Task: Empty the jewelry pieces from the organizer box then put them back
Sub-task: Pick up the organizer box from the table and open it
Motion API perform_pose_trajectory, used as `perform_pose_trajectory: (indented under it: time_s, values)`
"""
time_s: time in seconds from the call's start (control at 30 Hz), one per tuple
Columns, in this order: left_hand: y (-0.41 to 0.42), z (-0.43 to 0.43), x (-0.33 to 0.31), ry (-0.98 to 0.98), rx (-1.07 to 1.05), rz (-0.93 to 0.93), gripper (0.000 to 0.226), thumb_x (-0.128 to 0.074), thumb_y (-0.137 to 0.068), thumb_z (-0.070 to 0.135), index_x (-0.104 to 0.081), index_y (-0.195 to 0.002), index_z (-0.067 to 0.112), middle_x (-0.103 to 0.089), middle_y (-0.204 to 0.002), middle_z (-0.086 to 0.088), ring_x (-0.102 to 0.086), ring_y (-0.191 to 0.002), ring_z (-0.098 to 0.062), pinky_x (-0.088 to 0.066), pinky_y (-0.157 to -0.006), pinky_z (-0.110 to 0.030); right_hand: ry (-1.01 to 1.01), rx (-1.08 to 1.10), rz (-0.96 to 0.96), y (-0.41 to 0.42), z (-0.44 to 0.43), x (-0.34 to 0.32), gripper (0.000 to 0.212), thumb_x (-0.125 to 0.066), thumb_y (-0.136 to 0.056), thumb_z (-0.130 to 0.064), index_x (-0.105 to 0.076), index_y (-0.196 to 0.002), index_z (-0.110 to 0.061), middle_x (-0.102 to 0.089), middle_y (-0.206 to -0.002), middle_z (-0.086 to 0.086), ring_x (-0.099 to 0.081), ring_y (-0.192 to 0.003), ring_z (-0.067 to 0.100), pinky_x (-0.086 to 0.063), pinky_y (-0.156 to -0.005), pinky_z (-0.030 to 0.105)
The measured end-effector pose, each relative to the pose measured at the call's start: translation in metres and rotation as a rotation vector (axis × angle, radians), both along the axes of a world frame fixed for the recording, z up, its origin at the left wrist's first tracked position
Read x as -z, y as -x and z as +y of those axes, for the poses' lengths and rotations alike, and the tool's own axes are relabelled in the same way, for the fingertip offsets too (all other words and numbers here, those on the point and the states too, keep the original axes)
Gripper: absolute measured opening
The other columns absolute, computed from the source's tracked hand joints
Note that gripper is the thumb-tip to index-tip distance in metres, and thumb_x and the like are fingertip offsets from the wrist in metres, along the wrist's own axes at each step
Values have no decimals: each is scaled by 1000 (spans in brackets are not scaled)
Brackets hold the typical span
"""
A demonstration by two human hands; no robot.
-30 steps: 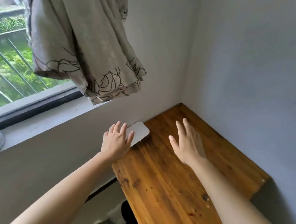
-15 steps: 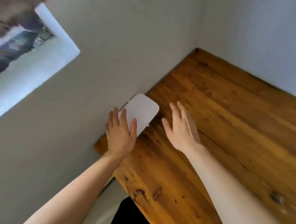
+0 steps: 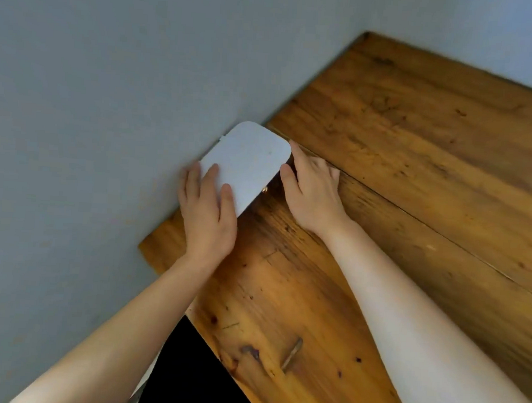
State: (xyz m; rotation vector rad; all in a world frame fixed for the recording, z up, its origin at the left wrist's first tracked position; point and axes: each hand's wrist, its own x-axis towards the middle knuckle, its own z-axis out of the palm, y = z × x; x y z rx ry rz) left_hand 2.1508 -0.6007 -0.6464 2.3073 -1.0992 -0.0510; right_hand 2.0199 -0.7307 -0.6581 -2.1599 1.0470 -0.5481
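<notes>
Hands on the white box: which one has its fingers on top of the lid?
The left hand: its fingers lie on the white rounded organizer box. The right hand touches only the box's side, resting on the wooden table.

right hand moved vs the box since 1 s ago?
Yes. The right hand closed in toward the white organizer box by the wall; its fingers now touch the box's right edge, where a gap showed before.

Bare forearms, no sleeves; black garment (image 3: 191, 380) below, perhaps trousers.

Head view, steeply down, close over wooden table (image 3: 400, 178).
</notes>
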Motion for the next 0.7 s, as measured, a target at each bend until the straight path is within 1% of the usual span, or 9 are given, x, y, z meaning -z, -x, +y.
perform_pose_trajectory:
  time_s: [0.07,0.13,0.2,0.3,0.4,0.47,0.53,0.63,0.7]
  values:
    - [2,-2,0,48,41,38,53,-29,-100,38,-45,-142,10,-26,-159,-17,-13,-148,-30,-11,-120,-42,1,28,-23,8,5,0,51,-30,-104,-37,-29,-153,-22,-51,-144,2,-38,-137,20,-19,-111,38]
    - [8,-4,0,87,100,62,56,-26,-99,42,-47,-141,11,-27,-158,-17,-13,-148,-30,-11,-120,-42,18,83,-5,23,12,-1,50,-30,-104,-38,-31,-152,-22,-54,-141,2,-41,-134,21,-20,-113,40]
    - [18,-6,0,128,192,59,59,-25,-98,46,-50,-139,12,-30,-157,-17,-15,-148,-32,-13,-119,-42,40,154,23,45,24,-4,50,-29,-104,-40,-32,-151,-22,-56,-139,2,-44,-132,22,-24,-114,43]
    - [43,1,-3,168,348,94,56,-28,-99,45,-52,-137,13,-31,-158,-15,-14,-149,-28,-11,-120,-39,46,277,10,87,57,-14,49,-31,-105,-40,-35,-150,-23,-56,-140,-1,-46,-129,22,-30,-112,44]
    - [71,23,-10,205,480,162,51,-32,-100,45,-52,-137,16,-30,-158,-11,-13,-150,-24,-11,-119,-37,36,437,-16,126,104,-21,51,-34,-103,-45,-36,-149,-24,-51,-146,-3,-45,-133,21,-36,-111,42]
    - [86,36,-10,227,553,178,49,-34,-101,46,-53,-137,19,-31,-159,-7,-13,-150,-21,-10,-118,-34,41,523,-20,146,132,-20,53,-36,-103,-46,-37,-150,-22,-50,-147,-2,-45,-134,21,-37,-107,37]
    - [96,44,-9,229,611,195,47,-35,-101,45,-54,-135,20,-34,-157,-6,-15,-149,-21,-13,-118,-37,31,567,-16,159,151,-16,54,-36,-102,-47,-36,-150,-23,-49,-147,-1,-45,-133,20,-37,-104,33]
    - [106,56,-4,218,663,217,46,-37,-100,46,-56,-132,20,-37,-155,-6,-18,-149,-21,-21,-120,-49,-8,619,-33,170,170,-6,55,-36,-102,-49,-34,-150,-23,-49,-147,0,-46,-132,19,-41,-103,34]
    - [107,62,0,210,685,233,50,-40,-98,51,-51,-137,22,-35,-157,-3,-16,-149,-17,-22,-120,-49,-21,636,-48,174,178,0,55,-37,-101,-48,-34,-150,-23,-49,-147,0,-47,-131,18,-41,-100,31]
